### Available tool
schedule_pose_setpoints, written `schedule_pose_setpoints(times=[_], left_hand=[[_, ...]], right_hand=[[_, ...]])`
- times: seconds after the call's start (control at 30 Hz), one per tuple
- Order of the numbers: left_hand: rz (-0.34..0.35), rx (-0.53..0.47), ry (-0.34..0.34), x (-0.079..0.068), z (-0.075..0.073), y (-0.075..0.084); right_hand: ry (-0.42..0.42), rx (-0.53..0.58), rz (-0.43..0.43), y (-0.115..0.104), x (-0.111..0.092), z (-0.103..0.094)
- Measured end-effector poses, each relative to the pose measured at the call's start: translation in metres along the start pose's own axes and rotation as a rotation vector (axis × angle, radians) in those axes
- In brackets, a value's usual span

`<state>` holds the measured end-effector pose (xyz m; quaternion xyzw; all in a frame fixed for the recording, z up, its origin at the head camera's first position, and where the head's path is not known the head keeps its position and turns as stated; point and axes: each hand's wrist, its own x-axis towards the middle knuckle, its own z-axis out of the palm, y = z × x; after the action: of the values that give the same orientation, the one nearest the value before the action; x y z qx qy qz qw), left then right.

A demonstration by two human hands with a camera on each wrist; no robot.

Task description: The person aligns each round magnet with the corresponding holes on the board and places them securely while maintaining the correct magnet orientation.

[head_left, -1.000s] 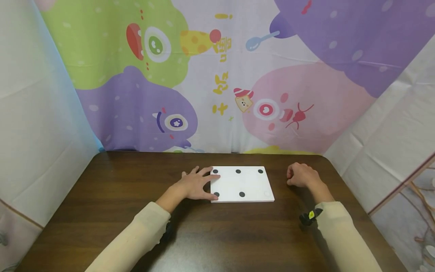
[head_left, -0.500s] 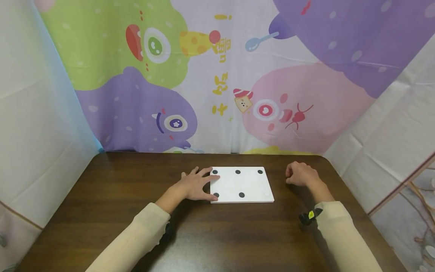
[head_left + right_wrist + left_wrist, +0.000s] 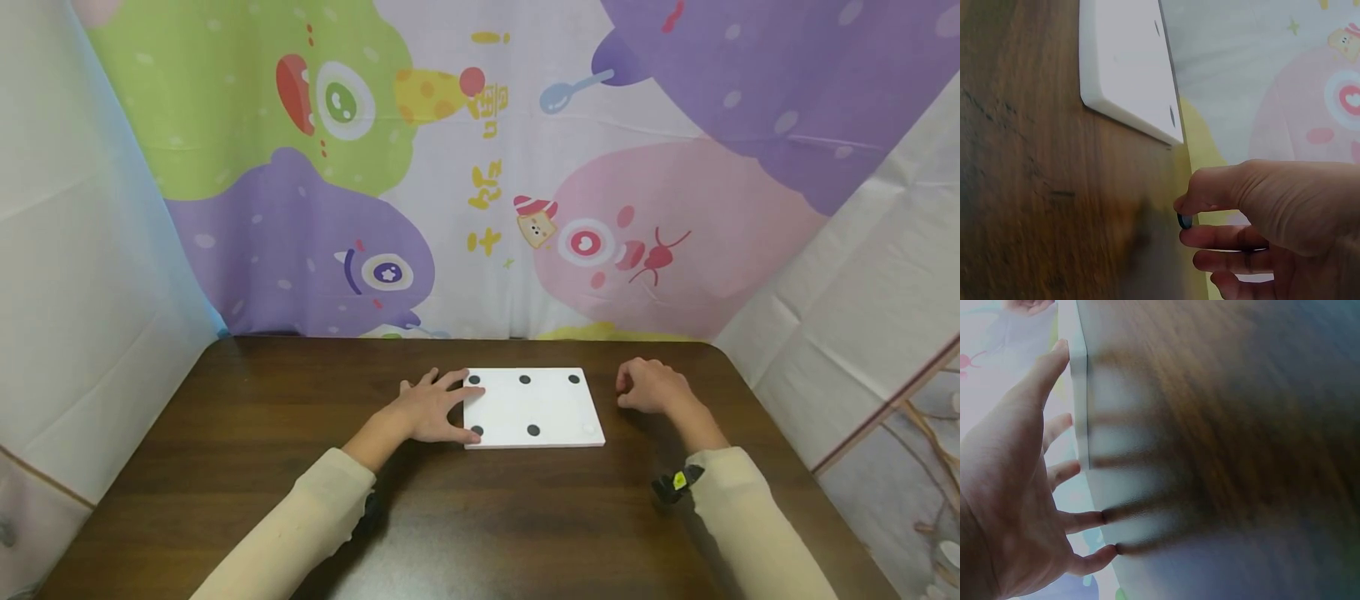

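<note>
A white rectangular board (image 3: 536, 405) lies on the table, with several black round discs set on its top along two rows. At its near right corner a faint round mark (image 3: 588, 428) shows, with no disc on it. My left hand (image 3: 430, 408) spreads its fingers over the left end, thumb and two fingertips on the board; in the left wrist view its other two fingertips touch the table. Right of the board, my right hand (image 3: 652, 387) pinches a small dark disc (image 3: 1185, 220) between thumb and index finger, its remaining fingers loosely curled.
The dark wood table (image 3: 480, 517) ends at a cartoon-printed curtain (image 3: 480, 292) behind the board. Pale cloth walls (image 3: 840, 275) rise at both sides. A black strap device (image 3: 677, 482) sits at the right wrist.
My right hand has moved slightly left, toward the board, still pinching the disc. The left hand and board have stayed in place.
</note>
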<state>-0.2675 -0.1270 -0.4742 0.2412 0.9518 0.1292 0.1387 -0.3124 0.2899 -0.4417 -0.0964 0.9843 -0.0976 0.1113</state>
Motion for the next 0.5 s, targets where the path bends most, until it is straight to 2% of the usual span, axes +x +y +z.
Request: schedule_pose_setpoints(times=[0.2, 0.5], left_hand=[[0.009, -0.018, 0.003, -0.001, -0.002, 0.0], [-0.017, 0.014, -0.003, 0.0, 0.0, 0.0]], right_hand=[[0.032, -0.019, -0.03, -0.016, -0.007, 0.002], [0.058, -0.056, -0.076, -0.03, -0.01, 0.002]])
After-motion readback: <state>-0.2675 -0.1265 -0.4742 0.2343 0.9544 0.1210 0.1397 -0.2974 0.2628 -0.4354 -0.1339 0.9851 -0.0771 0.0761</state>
